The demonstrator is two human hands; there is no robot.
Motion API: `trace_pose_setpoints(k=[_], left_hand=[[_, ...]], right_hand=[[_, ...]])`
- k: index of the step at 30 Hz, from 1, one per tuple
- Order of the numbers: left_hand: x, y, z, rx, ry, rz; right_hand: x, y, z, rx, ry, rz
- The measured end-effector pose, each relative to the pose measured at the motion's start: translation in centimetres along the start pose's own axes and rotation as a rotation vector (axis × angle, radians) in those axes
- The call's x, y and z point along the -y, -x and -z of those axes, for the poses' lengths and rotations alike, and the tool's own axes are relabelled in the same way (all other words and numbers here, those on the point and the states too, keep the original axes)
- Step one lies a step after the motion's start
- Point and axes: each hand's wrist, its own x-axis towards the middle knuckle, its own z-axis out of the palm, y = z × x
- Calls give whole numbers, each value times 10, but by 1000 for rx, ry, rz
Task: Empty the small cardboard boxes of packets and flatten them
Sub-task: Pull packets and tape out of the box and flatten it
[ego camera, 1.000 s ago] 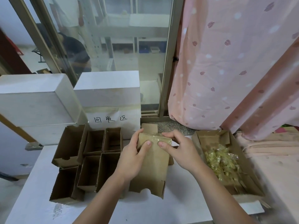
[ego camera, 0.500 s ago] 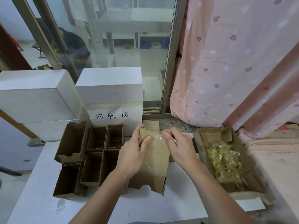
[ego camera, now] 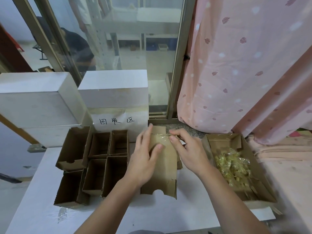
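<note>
- Cardboard, brown and creased: the small box (ego camera: 160,164) in hand lies near the middle of the desk (ego camera: 185,215), its taped end toward the far edge.
- Left hand (ego camera: 143,159) rests on the box with straight, spread fingers, pressing it down; right hand (ego camera: 189,151) pinches at the clear tape (ego camera: 162,136) on the far end.
- Judgement: this is the flattening step for 1 box; the next move calls for peeling or splitting that tape so the panels can fold flat.
- Open boxes (ego camera: 101,157) stand touching one another toward the left edge, just beside the left wrist.
- Tray of packets (ego camera: 231,162) sits by the right edge, near the right forearm.
- Freest room looks to be the near edge, in front of the box.
</note>
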Motion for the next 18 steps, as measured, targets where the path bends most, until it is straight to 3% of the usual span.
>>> trace_pose_setpoints(k=[9,15,18], left_hand=[[-15,4,-10,-17,-198,-51],[-10,2,-10,-31,-236,-23],[-11,2,-12,-23,-263,-35]], right_hand=[[-3,2,1,-59,55,-4],[-1,-1,10,103,-12,7],[-4,-1,8,39,71,75]])
